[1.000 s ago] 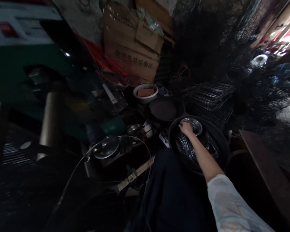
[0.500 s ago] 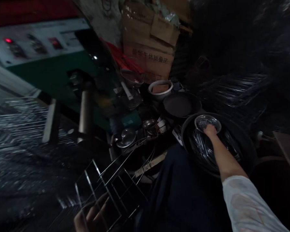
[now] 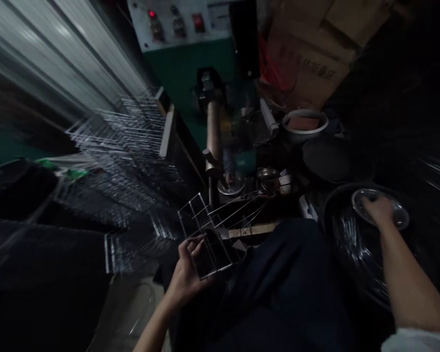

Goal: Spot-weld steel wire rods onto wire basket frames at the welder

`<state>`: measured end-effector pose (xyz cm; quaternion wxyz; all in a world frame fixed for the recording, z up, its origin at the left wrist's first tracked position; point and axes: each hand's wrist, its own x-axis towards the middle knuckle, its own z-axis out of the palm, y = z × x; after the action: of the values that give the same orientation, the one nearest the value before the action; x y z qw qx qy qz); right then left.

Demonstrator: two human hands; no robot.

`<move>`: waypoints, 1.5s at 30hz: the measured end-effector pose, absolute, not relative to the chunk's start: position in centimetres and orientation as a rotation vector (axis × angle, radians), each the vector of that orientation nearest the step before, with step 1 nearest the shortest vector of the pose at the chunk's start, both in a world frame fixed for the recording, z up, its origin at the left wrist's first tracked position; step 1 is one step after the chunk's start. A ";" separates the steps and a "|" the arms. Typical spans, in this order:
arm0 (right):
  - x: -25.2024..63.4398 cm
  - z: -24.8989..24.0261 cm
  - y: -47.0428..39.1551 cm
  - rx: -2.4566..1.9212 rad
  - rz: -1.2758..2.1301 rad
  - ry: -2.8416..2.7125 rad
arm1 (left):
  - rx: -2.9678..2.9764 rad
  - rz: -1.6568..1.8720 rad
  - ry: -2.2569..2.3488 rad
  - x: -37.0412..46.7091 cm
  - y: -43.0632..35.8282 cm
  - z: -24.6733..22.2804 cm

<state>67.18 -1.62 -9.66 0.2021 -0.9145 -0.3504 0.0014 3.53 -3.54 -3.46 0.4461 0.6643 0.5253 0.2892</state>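
My left hand (image 3: pixel 190 261) is closed on the edge of a wire rack (image 3: pixel 216 270), a small frame of thin metal bars with long wires running out to the right. My right hand (image 3: pixel 382 211) reaches into a round metal bowl (image 3: pixel 403 219), its fingers bent down and together. Whatever lies between those fingertips is too dark to make out. Beneath the bowl, many thin shiny metal rods (image 3: pixel 352 244) lie in a large dark basin (image 3: pixel 328 220). A machine's metal arm (image 3: pixel 213 127) extends toward me just beyond the rack.
Stacked wire racks (image 3: pixel 132 142) stand on the left. Behind the metal arm is a green machine panel (image 3: pixel 183 63) with a red light. A white bowl (image 3: pixel 304 133) holding a reddish block, a dark round pan (image 3: pixel 326 159) and a cardboard box (image 3: pixel 311 58) sit at the back right.
My view has swung left, so the scene has shifted right. My left hand and the wire rack have risen into fuller view. My right hand is still in the metal bowl.
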 end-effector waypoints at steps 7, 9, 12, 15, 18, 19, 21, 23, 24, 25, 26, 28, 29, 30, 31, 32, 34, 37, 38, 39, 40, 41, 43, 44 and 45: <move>54.7 -4.9 1.2 -1.957 0.251 -1.505 | 1.771 0.718 1.279 3.2 -3.1 -3.9; 50.5 -4.2 0.6 -1.802 0.348 -1.604 | 1.760 0.737 1.302 2.8 -3.7 -3.6; 44.6 -4.2 -1.8 -1.680 0.448 -1.694 | 1.731 0.832 1.316 2.0 -4.8 -3.0; 39.4 -4.0 -5.7 -1.607 0.500 -1.779 | 1.747 0.925 1.293 1.1 -5.8 -2.6; 35.5 -3.2 -10.2 -1.494 0.549 -1.801 | 1.810 0.975 1.257 0.1 -7.0 -2.5; 34.7 -2.9 -11.6 -1.466 0.557 -1.793 | 1.825 0.991 1.244 -0.2 -7.4 -2.5; 33.8 -2.6 -14.0 -1.429 0.570 -1.772 | 1.844 1.022 1.214 -0.7 -8.3 -2.4; 33.6 -2.8 -15.8 -1.419 0.597 -1.761 | 1.856 1.054 1.188 -1.1 -9.3 -2.3; 33.7 -3.1 -16.5 -1.419 0.617 -1.759 | 1.861 1.072 1.180 -1.3 -9.8 -2.2; 33.7 -3.5 -17.0 -1.420 0.637 -1.756 | 1.865 1.091 1.178 -1.5 -10.3 -2.0; 33.7 -3.9 -17.4 -1.421 0.658 -1.754 | 1.869 1.104 1.180 -1.7 -10.7 -2.0; 33.5 -4.7 -17.8 -1.416 0.697 -1.755 | 1.876 1.117 1.199 -2.2 -11.6 -1.8; 33.2 -5.1 -18.0 -1.411 0.712 -1.757 | 1.880 1.115 1.207 -2.4 -12.0 -1.7; 32.9 -5.4 -18.1 -1.407 0.724 -1.762 | 1.882 1.112 1.212 -2.6 -12.4 -1.7; 32.5 -5.6 -18.2 -1.402 0.733 -1.770 | 1.882 1.108 1.215 -2.8 -12.8 -1.6; 32.2 -5.7 -18.3 -1.395 0.741 -1.778 | 1.878 1.104 1.215 -2.9 -13.1 -1.5; 31.8 -5.8 -18.6 -1.379 0.756 -1.790 | 1.860 1.091 1.213 -3.0 -13.7 -1.2; 32.1 -6.0 -19.2 -1.369 0.774 -1.793 | 1.825 1.080 1.207 -2.8 -14.4 -0.7; 32.4 -6.1 -19.5 -1.377 0.776 -1.786 | 1.817 1.085 1.199 -2.7 -14.5 -0.5; 32.8 -6.3 -19.8 -1.389 0.776 -1.773 | 1.815 1.094 1.187 -2.5 -14.6 -0.4; 33.2 -6.6 -20.1 -1.403 0.777 -1.757 | 1.815 1.100 1.173 -2.4 -14.6 -0.2; 33.5 -6.9 -20.3 -1.419 0.776 -1.738 | 1.817 1.104 1.161 -2.3 -14.6 -0.2; 34.1 -7.6 -20.8 -1.443 0.780 -1.710 | 1.828 1.098 1.149 -2.1 -14.5 -0.1; 34.3 -8.0 -20.9 -1.448 0.785 -1.701 | 1.833 1.092 1.147 -2.0 -14.4 -0.1; 34.4 -8.3 -21.0 -1.451 0.791 -1.693 | 1.837 1.086 1.147 -1.8 -14.3 -0.1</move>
<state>34.35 -21.00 -8.29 0.3779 -0.5678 -0.6625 0.3096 -1.84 -14.28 -0.10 0.3517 0.7097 0.4433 0.4197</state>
